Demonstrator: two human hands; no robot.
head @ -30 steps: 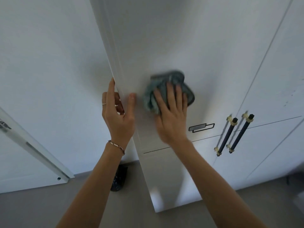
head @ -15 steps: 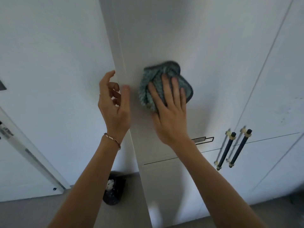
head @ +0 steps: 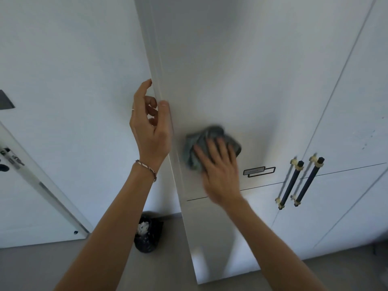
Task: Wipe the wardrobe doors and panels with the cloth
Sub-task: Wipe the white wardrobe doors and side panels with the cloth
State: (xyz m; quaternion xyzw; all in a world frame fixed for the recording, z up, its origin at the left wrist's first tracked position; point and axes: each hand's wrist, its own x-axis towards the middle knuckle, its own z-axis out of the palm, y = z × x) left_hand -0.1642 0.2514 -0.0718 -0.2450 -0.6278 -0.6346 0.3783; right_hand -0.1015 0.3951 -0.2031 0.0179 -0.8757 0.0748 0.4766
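A tall white wardrobe door stands in front of me, its left edge facing me. My right hand presses a bunched grey-green cloth flat against the door face, fingers straight and blurred by motion. My left hand holds the door's left edge, thumb on the front face and fingers curled round behind it. A bracelet sits on that wrist.
Two dark bar handles with pale mounts sit to the right on neighbouring doors. A small label holder is right of the cloth. A black rubbish bag stands on the floor by the wall. A room door is at left.
My right hand and the cloth have swept down the door face after moving up. My left hand has stayed on the door edge.
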